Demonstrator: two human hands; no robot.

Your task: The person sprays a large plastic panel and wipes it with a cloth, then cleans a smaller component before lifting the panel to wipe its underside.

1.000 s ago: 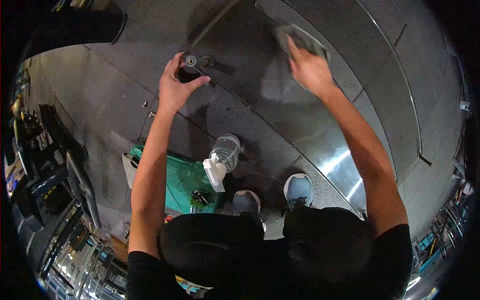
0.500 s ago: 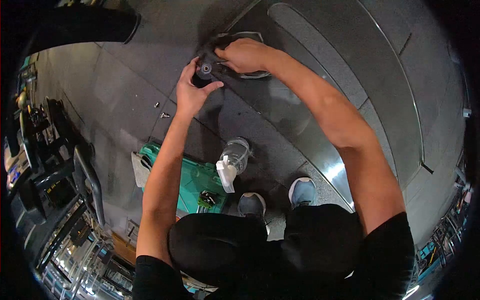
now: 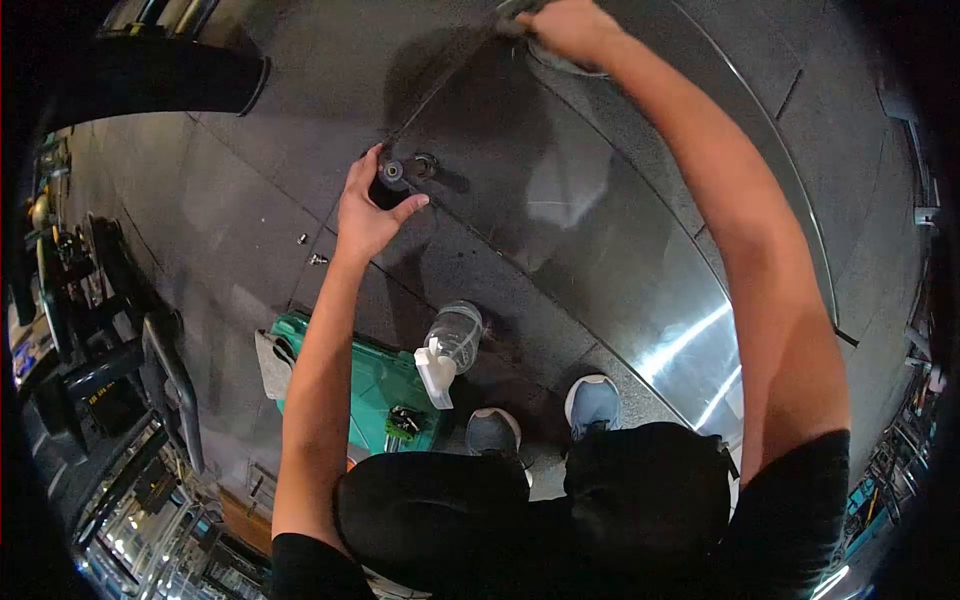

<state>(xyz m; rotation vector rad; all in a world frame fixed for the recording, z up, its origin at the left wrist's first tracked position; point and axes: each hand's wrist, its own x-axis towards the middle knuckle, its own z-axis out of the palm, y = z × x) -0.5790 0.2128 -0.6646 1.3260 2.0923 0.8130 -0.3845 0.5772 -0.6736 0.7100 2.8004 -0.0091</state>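
Observation:
My left hand (image 3: 372, 212) curves around the near side of a small dark metal part (image 3: 408, 170) with a round ring at its end; its fingertips are at the ring and its thumb is spread apart. Farther off, at the top, my right hand (image 3: 572, 30) is closed on a dark cloth (image 3: 560, 62), partly hidden by the hand and slightly blurred. Two small screws, one of them the larger screw (image 3: 318, 259), lie on the floor left of my left forearm.
A clear spray bottle (image 3: 455, 338) with a white head stands beside a green case (image 3: 375, 375), which has a grey cloth (image 3: 272, 364) at its left corner. A shiny metal plate (image 3: 640, 290) covers the floor at right. Gym equipment (image 3: 175, 375) is at left.
My right hand has moved up and right with the cloth, away from the metal part, which is now uncovered. My left hand remains beside the part; the view has shifted slightly.

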